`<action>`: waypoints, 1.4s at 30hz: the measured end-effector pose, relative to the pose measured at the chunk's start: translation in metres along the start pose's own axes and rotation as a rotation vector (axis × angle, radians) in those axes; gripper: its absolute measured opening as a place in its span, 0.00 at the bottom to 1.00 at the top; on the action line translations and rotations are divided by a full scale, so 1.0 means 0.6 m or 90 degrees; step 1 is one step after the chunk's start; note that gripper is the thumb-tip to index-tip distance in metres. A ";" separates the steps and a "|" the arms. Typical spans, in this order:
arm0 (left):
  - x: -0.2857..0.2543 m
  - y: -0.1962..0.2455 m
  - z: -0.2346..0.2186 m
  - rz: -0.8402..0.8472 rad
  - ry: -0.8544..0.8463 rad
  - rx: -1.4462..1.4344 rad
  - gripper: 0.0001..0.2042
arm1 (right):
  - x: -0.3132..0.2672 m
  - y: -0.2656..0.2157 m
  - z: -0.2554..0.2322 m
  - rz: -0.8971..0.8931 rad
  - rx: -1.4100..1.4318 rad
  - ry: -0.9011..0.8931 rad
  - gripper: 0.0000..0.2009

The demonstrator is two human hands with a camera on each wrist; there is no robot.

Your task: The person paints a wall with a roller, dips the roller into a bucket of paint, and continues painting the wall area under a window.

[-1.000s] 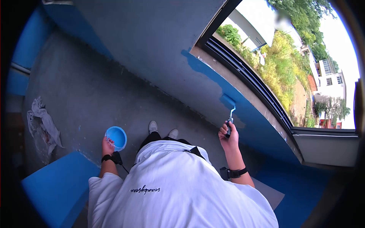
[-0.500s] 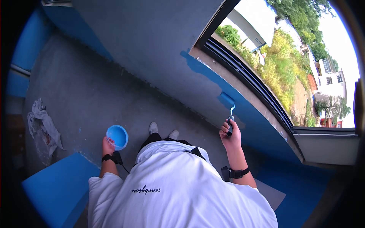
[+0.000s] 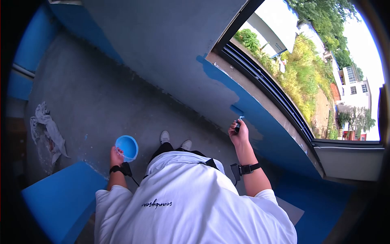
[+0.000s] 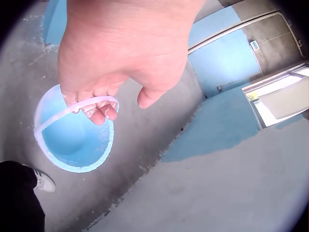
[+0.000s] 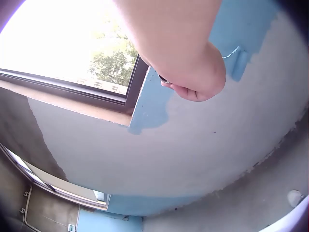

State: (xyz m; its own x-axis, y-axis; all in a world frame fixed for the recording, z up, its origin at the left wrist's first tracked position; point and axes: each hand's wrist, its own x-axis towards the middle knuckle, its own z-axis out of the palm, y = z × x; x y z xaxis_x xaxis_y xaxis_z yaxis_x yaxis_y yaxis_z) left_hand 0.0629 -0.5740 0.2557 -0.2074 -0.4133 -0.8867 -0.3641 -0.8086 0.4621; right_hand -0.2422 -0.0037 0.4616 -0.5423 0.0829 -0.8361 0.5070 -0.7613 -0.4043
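My right hand (image 3: 239,136) grips the dark handle of a small paint roller (image 3: 237,111), whose blue head lies against the grey wall (image 3: 170,49) at the edge of the fresh blue paint below the window. From the right wrist view, the roller (image 5: 240,65) sits just past my fist (image 5: 193,72). My left hand (image 3: 116,155) hangs low by my side. Its fingers (image 4: 99,110) curl round the thin white handle (image 4: 58,118) of a small blue paint bucket (image 4: 75,140), also seen in the head view as the bucket (image 3: 126,147) above the concrete floor.
A crumpled grey rag (image 3: 48,129) lies on the floor at the left. A blue-painted board (image 3: 61,199) is at lower left. My shoes (image 3: 163,136) stand near the wall's foot. The window (image 3: 292,69) with its dark frame runs along the right.
My right hand has moved up and left toward the wall, and the roller head has slid slightly left along the paint edge. The left hand and bucket have barely shifted.
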 end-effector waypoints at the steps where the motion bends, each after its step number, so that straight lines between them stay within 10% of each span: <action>1: -0.001 -0.001 -0.003 -0.007 0.008 0.001 0.13 | -0.008 -0.003 0.001 0.002 -0.001 -0.011 0.06; 12: 0.000 -0.025 -0.016 -0.005 0.049 -0.048 0.13 | -0.188 -0.064 0.030 0.047 0.086 -0.171 0.07; 24: -0.003 -0.017 -0.012 -0.017 0.008 -0.057 0.13 | -0.024 0.000 0.024 0.053 0.044 -0.093 0.07; 34: 0.028 -0.020 0.004 0.005 -0.012 -0.034 0.13 | -0.217 -0.047 0.095 0.018 0.082 -0.171 0.07; 42: 0.031 -0.014 -0.017 0.000 -0.001 -0.042 0.15 | -0.046 0.005 0.066 0.030 -0.008 -0.080 0.07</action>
State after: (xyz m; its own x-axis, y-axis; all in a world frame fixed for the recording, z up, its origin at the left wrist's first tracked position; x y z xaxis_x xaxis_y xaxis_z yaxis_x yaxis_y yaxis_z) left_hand 0.0714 -0.5793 0.2349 -0.2088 -0.4121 -0.8869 -0.3032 -0.8350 0.4593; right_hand -0.2522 -0.0334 0.4981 -0.5968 -0.0345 -0.8017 0.5419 -0.7542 -0.3709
